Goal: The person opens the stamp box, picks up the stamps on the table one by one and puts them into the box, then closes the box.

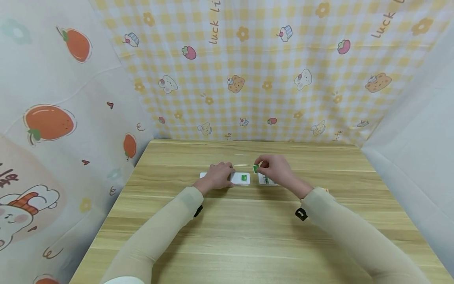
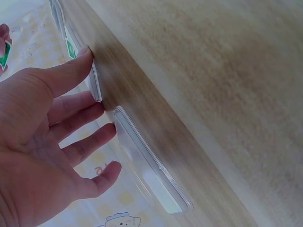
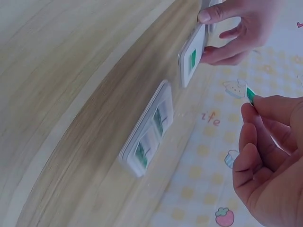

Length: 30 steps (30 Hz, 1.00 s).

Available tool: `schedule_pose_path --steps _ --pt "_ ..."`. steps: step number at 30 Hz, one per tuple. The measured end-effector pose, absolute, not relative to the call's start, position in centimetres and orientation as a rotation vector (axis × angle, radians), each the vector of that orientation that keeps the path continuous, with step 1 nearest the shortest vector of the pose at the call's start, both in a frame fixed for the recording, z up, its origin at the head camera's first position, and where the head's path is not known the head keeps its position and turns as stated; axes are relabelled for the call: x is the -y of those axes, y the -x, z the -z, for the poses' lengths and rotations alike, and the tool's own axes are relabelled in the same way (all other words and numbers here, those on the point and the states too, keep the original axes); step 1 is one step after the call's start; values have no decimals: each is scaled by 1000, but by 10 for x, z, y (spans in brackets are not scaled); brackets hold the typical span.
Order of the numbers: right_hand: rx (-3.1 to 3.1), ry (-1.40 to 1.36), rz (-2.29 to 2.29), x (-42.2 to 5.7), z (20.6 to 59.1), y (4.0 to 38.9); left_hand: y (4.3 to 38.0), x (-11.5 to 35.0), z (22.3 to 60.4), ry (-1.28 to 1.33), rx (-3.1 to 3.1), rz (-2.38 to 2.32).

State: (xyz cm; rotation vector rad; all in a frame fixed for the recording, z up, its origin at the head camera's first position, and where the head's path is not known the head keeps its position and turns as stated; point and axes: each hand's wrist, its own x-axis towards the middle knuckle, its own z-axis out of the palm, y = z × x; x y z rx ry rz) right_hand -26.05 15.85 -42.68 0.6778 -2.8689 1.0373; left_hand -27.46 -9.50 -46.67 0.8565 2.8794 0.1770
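My left hand (image 1: pixel 219 175) holds a white rounded rectangular plate (image 1: pixel 237 179), thumb at its near edge and fingers at its far edge. A green square (image 1: pixel 244 177) shows on this plate's right part. Another white plate (image 2: pixel 151 165) lies to its left, close to the ring and little fingers. Between thumb and index finger my right hand (image 1: pixel 276 167) pinches a small green square tile (image 1: pixel 256 169), raised above the table. Below that hand lies a plate with two green-and-white pictures (image 3: pixel 150 135), partly hidden by the hand in the head view.
The wood-grain table (image 1: pixel 248 236) reaches back to a yellow checked curtain (image 1: pixel 269 71). Printed cloth (image 1: pixel 88 98) hangs on the left, plain white cloth (image 1: pixel 411 102) on the right. A small orange thing (image 1: pixel 324 190) peeks out beside the right sleeve.
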Motion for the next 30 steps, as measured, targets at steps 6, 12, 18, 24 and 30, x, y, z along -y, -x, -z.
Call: schedule_pose_path --steps 6,12,18,24,30 --pt "2855 -680 -1089 -144 429 265 275 94 465 -829 -2869 -203" --pt "2866 -650 -1089 -130 432 269 276 94 466 -831 -2874 -188" --pt "2880 -626 -1102 -120 435 272 276 94 467 -837 -2875 -194" --pt "2897 -616 -1107 -112 438 275 276 95 467 -838 -2878 -205" --pt "2868 -630 -1061 -102 442 278 277 95 467 -820 -2881 -221"
